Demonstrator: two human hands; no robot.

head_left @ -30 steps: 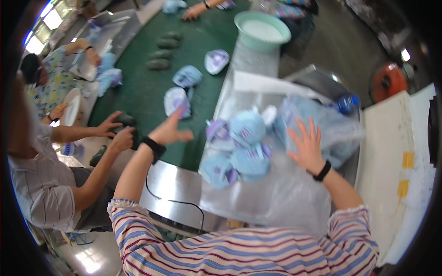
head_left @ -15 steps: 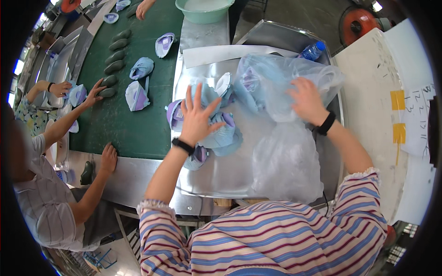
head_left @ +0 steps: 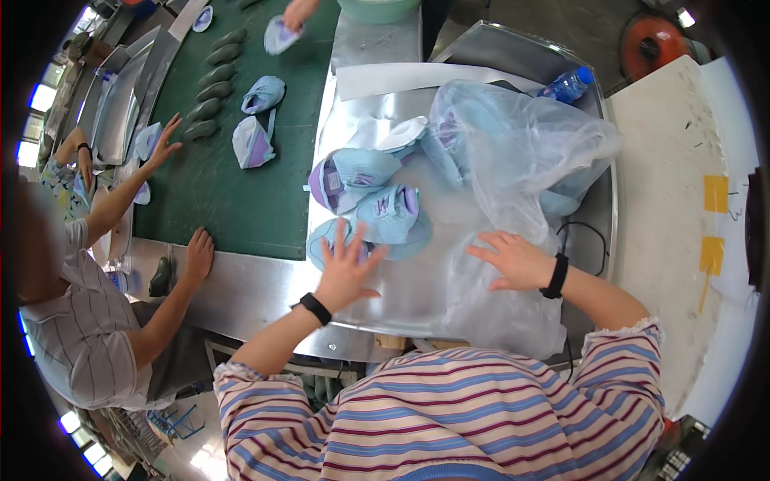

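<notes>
My left hand (head_left: 345, 276) is open with fingers spread, its fingertips over the lowest of several light-blue and purple shoe uppers (head_left: 387, 215). Those uppers lie heaped on the metal tray (head_left: 425, 284); whether the fingers touch one I cannot tell. My right hand (head_left: 513, 263) is open too, palm down over the near part of a clear plastic bag (head_left: 501, 317), holding nothing. Beyond it, the bag's bulging part (head_left: 521, 152) has more light-blue uppers inside, blurred by the film. A pale upper (head_left: 403, 135) lies beside the bag.
To the left runs a green work surface (head_left: 216, 192) with two uppers (head_left: 255, 144) and a row of dark green shoe lasts (head_left: 210, 108). A co-worker's hand (head_left: 200, 252) rests at its edge. A blue-capped bottle (head_left: 568, 85) and white strip (head_left: 433, 78) lie at the tray's far side.
Both my hands have drawn back toward me, the right one off the bulging bag. The heaped uppers are more spread out. At the far end, another person's hand has lifted an upper off the green surface.
</notes>
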